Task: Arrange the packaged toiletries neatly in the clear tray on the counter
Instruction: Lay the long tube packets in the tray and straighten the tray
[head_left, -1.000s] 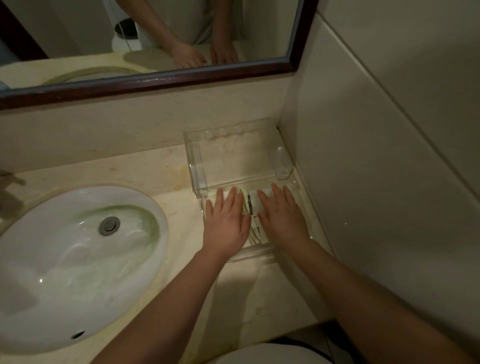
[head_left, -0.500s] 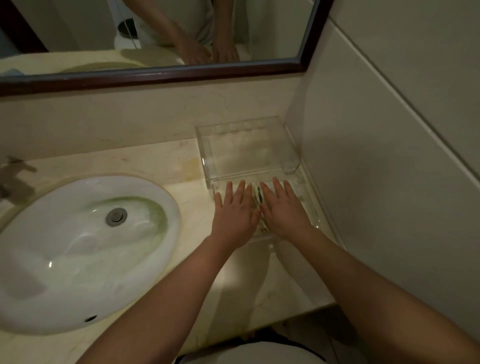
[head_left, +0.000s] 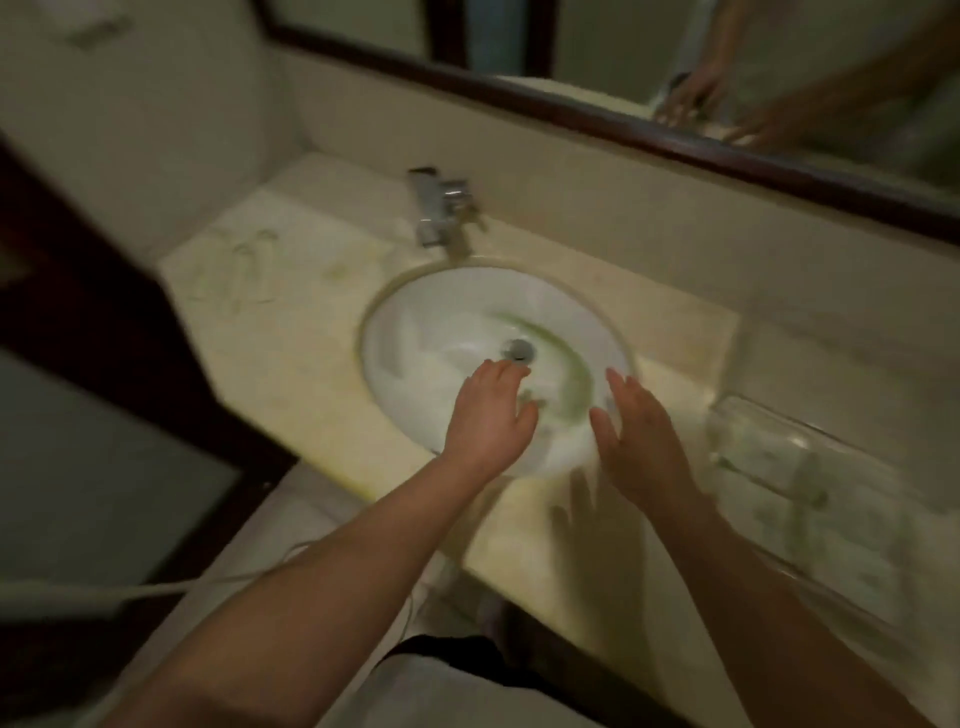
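Note:
The clear tray (head_left: 810, 467) sits blurred at the right edge of the counter, with pale packaged toiletries (head_left: 779, 457) dimly visible inside. My left hand (head_left: 491, 415) hovers over the white sink, fingers spread and holding nothing. My right hand (head_left: 641, 441) is over the sink's right rim, also spread and holding nothing, to the left of the tray. On the counter's far left lie more clear-wrapped toiletry packets (head_left: 249, 265), too blurred to identify.
A white oval sink (head_left: 441, 332) with a metal drain fills the middle of the beige counter (head_left: 291, 358). A chrome faucet (head_left: 441, 213) stands behind it. A dark-framed mirror (head_left: 623, 119) runs along the back wall. A dark door frame stands at left.
Both hands have left the tray and moved left, over the sink. The view has swung left and tilted, so the tray now sits at the right edge.

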